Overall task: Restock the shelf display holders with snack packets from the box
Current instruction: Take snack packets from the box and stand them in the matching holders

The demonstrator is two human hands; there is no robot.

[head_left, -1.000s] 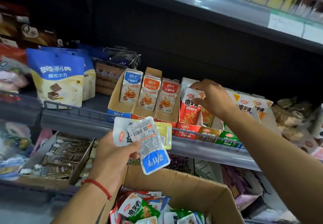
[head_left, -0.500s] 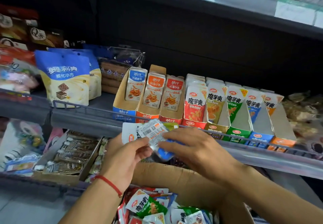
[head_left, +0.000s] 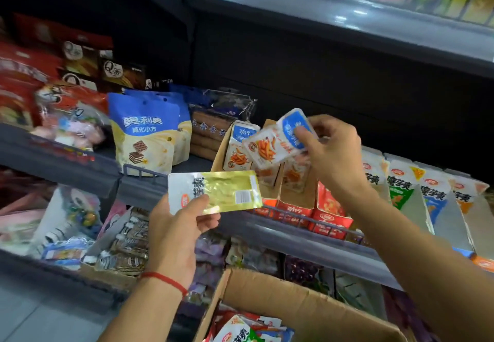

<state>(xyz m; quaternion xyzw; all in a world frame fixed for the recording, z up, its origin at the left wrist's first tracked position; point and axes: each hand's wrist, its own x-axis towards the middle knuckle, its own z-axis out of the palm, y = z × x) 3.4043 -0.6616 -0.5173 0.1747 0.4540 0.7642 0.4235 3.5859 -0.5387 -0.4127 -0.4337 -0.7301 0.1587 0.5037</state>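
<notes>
Store shelving fills the view: a grey middle shelf (head_left: pixel 294 237) carries a row of cardboard display holders (head_left: pixel 270 181), and an open cardboard box (head_left: pixel 294 304) of loose packets stands below, nearest the viewer. The right hand (head_left: pixel 331 149) pinches a blue-topped snack packet (head_left: pixel 278 138) by its blue end, thumb over the face and fingers curled behind. The packet hangs in the air just above the holders, overlapping the upright blue-topped packet (head_left: pixel 239 146) already standing in the leftmost one. The left hand (head_left: pixel 176 224) holds a yellow packet (head_left: pixel 216 190) by its white end, thumb across the front and fingers behind; whether more packets lie under it cannot be told.

The step in hand appears to be seating the blue-topped packet in the holder of its own kind. Done well, it would be turned upright, printed face outward, and slid down behind or in front of its match without tipping the neighbours. A grip kept high on the blue end would leave the lower edge free to enter the slot.

The carried packet's long axis runs diagonally, blue end up and to the right, lower end down and to the left toward the holders. The yellow packet lies nearly level, white end at the left.
</notes>
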